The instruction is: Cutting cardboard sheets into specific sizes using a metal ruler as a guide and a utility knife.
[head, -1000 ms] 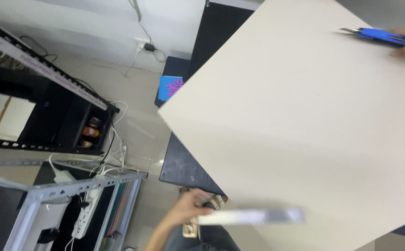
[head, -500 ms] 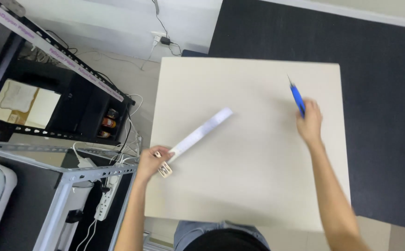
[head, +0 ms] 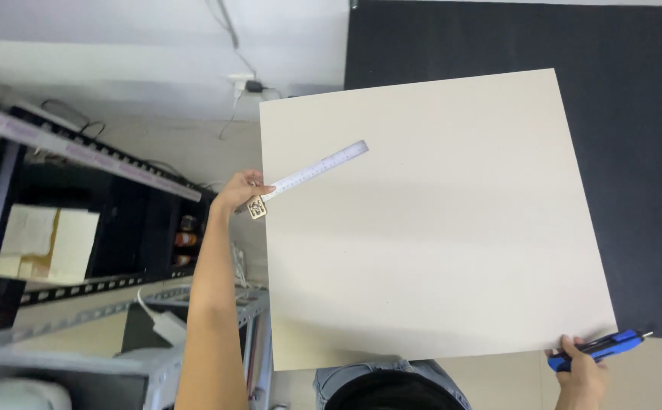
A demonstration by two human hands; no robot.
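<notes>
black mat [head: 635,152] | metal shelving [head: 80,156] | wall socket with cables [head: 243,80] | power strip [head: 165,325]

the board [head: 437,220] in front of me is a plain pale cream, no pattern on it. under it the mat [head: 635,152] is a dark charcoal black. the ruler [head: 312,173] in my left hand [head: 241,191] is silvery white with fine dark tick marks along its edge, and a small beige tag [head: 256,209] with dark markings hangs from its end. the knife [head: 595,350] in my right hand [head: 580,370] is bright blue with black parts. the shelf frame [head: 80,156] is black with a pale lilac strip.
</notes>
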